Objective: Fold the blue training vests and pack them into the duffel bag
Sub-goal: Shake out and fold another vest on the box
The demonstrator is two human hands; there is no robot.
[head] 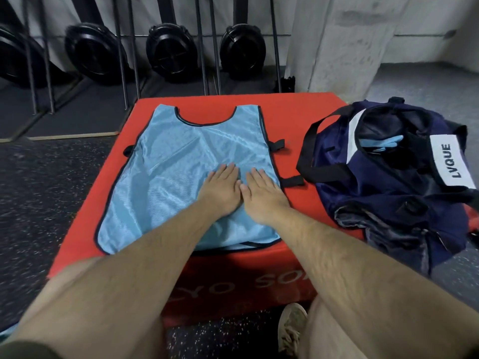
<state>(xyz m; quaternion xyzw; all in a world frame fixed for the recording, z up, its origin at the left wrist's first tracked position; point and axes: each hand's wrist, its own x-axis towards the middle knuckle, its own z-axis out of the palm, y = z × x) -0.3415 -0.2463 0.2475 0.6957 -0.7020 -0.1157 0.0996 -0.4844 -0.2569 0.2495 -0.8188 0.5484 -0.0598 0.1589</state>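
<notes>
A light blue mesh training vest (181,161) lies spread flat, neck hole toward the top of the frame, on a red padded box (305,115) at centre. The left hand (220,189) and right hand (261,194) rest palm down side by side on its lower middle, fingers (228,172) straight and pressed together, gripping nothing. At right, touching the box, a navy duffel bag (383,182) sits open with light blue fabric (381,143) inside.
</notes>
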